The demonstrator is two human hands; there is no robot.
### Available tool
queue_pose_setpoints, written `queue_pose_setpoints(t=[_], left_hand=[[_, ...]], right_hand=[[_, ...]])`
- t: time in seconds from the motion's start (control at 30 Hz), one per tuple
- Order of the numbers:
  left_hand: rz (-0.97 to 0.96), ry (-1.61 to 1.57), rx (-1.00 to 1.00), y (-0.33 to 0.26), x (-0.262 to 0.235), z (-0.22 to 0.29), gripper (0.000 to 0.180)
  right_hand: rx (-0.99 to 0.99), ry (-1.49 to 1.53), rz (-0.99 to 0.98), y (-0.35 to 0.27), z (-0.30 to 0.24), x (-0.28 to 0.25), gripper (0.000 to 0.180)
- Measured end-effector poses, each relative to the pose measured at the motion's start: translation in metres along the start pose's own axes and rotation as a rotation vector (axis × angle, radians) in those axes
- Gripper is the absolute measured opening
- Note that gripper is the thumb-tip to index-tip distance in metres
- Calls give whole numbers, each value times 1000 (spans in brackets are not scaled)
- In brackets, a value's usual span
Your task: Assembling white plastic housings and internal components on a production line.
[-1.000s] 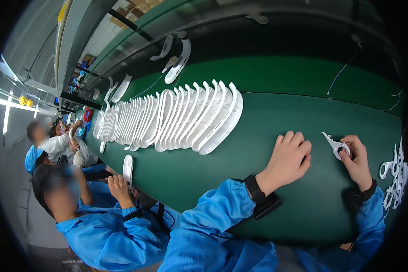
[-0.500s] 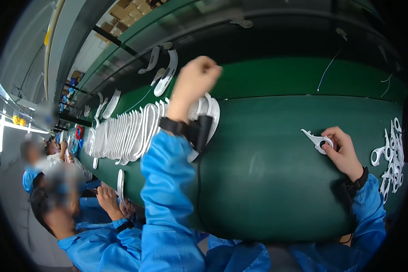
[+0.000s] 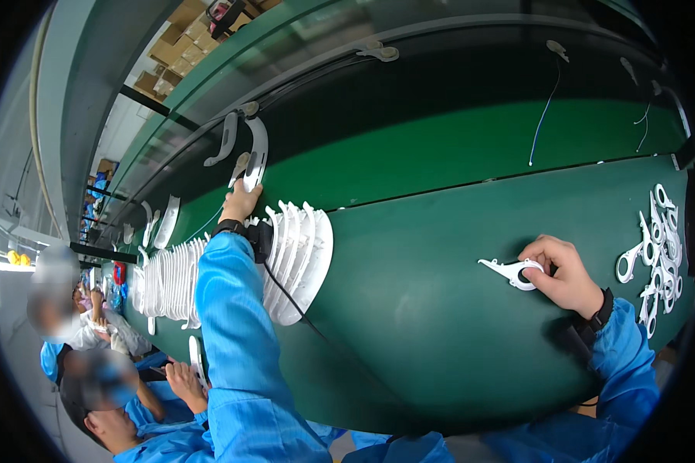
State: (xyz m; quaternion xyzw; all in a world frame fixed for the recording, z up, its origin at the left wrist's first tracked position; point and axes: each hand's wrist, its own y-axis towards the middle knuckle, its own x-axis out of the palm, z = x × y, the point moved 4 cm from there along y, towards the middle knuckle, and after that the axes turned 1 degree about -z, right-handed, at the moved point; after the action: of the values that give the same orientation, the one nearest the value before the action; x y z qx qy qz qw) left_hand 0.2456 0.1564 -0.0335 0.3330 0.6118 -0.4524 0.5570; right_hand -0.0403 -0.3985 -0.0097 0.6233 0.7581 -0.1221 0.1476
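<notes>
My left hand (image 3: 241, 202) reaches far forward, its fingers closed on the near end of a white curved plastic part (image 3: 258, 147) lying on the green belt (image 3: 409, 147). Part of the grip is hidden behind the back of the hand. Close by that hand, a long row of white curved plastic shells (image 3: 305, 255) stands packed on edge. On the right, my right hand (image 3: 565, 274) pinches a small white plastic piece (image 3: 509, 270) between thumb and fingers. This piece has a ring at one end and a pointed tail directed left, held just over the green work surface (image 3: 409, 309).
A pile of white ringed pieces (image 3: 656, 255) lies at the far right. Parts with thin cables (image 3: 544, 116) rest on the belt beyond. At left, a co-worker in blue (image 3: 162, 409) handles a white curved part (image 3: 196, 359). A black cable (image 3: 324, 332) trails from my left wrist.
My left hand has moved forward and left from above the row of shells onto the curved part on the belt. The right hand still holds the ringed piece. The whole view has shifted somewhat.
</notes>
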Motion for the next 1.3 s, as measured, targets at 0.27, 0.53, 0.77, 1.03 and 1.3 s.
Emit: queue_pose_setpoints(t=[0.27,0.53,0.77,1.03,1.3], left_hand=[[230,-51,361,-26,-28,42,52],[101,-700,507,-69,-67,35,34],[160,-825,587,-155,-85,58,29],[571,-159,734,-278,-49,104,13],[502,97,680,-324,1,87,24]], right_hand=[[-46,-1,15,-1,-1,-1,16],[-61,-17,-17,0,-3,1,17],[-72,-36,-27,-1,-1,3,17],[-47,-50,-6,-2,3,2,18],[-42,-37,-15,-1,1,3,18]])
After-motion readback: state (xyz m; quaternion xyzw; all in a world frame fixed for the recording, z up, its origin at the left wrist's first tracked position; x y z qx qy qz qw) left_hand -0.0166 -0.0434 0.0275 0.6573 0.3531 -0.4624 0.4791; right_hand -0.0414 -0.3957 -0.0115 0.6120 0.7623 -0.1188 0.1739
